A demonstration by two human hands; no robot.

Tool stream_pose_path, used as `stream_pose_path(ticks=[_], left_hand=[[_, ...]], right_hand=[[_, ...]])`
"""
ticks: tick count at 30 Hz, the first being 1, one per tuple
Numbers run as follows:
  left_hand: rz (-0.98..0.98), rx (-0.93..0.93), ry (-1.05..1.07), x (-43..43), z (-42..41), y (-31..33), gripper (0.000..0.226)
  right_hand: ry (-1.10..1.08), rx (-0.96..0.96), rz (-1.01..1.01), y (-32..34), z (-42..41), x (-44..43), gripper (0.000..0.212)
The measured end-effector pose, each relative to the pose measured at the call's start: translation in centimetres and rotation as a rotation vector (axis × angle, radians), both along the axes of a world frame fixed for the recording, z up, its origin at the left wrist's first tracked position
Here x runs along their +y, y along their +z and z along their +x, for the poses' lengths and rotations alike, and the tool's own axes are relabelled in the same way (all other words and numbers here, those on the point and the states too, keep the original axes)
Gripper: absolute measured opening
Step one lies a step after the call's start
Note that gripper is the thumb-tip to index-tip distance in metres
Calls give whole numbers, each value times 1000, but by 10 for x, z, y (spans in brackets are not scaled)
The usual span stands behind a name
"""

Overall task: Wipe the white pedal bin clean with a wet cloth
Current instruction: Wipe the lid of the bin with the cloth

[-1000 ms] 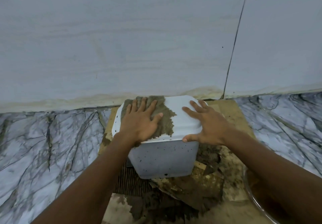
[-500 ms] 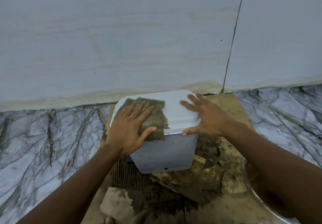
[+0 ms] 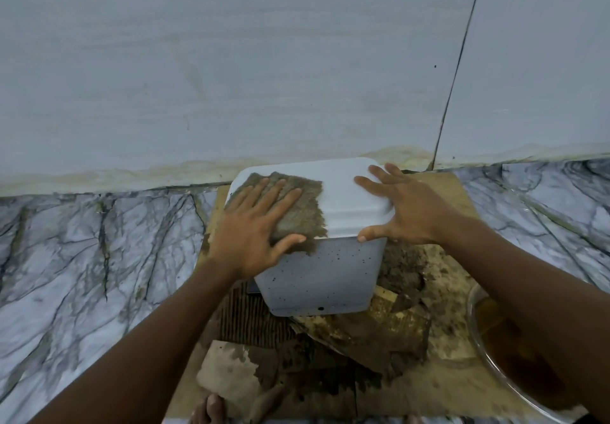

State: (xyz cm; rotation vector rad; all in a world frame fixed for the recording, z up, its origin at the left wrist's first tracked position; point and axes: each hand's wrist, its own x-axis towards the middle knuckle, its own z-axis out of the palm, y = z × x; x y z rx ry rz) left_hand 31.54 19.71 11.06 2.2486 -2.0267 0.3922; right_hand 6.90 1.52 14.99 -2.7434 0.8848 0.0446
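The white pedal bin [image 3: 323, 278] stands on soggy cardboard against the wall, its front face speckled with dark spots. A brown wet cloth [image 3: 305, 207] lies flat on the left half of the lid and droops a little over the front edge. My left hand [image 3: 257, 228] presses flat on the cloth, fingers spread, thumb at the lid's front edge. My right hand [image 3: 401, 210] rests open on the lid's right side, thumb hooked over the front right corner, steadying the bin.
Wet, torn cardboard [image 3: 379, 334] covers the marble floor [image 3: 82, 258] under and in front of the bin. A clear bowl of brown water [image 3: 505, 351] sits at the right, partly under my right forearm. The tiled wall [image 3: 264, 77] is directly behind. Toes [image 3: 211, 410] show at the bottom edge.
My left hand has slid the cloth leftwards and towards the lid's front edge, so it now overhangs the front. My right hand has kept its hold on the lid's right side.
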Motion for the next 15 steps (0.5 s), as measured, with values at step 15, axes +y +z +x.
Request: stream_pose_path(ticks=[15], left_hand=[[223, 337, 118, -62, -24, 35, 69]], right_hand=[[-9, 14, -38, -2, 2, 5, 113]])
